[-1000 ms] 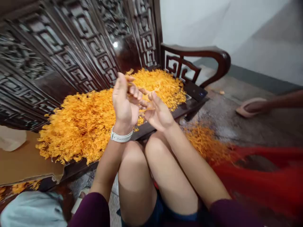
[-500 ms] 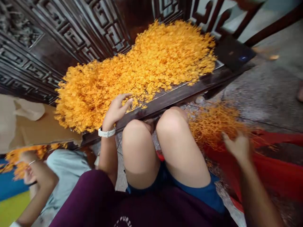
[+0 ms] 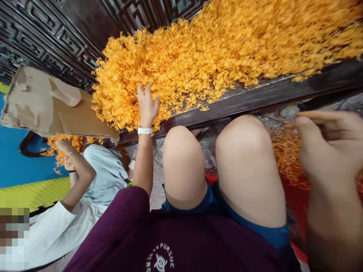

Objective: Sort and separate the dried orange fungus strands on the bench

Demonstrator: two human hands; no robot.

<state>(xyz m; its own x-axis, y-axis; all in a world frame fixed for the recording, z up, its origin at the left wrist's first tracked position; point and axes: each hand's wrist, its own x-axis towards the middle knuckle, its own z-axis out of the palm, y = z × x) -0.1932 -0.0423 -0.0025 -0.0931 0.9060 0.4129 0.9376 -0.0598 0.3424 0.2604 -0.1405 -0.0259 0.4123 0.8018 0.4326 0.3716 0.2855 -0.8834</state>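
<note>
A long heap of yellow-orange flower-like sprigs covers the dark wooden bench seat. My left hand, with a white watch band at the wrist, reaches to the heap's front left part, its fingers spread and nothing visible between them. At the right, my right hand is raised near my knee, thumb and forefinger brought together in a pinch. Whether a small piece is between those fingertips I cannot make out. Below and behind it, a pile of thin orange stems lies on the floor by red cloth-like material, partly hidden by the hand.
A torn cardboard piece stands at the heap's left end. Beyond it a seated person's hands hold orange sprigs over blue and yellow-green mats. The bench's front edge runs just past my knees; its carved back rises behind.
My view has turned left. My right hand has come up from the orange stem pile, closing its fingertips. My left hand has moved further onto the heap, fingers still spread.
</note>
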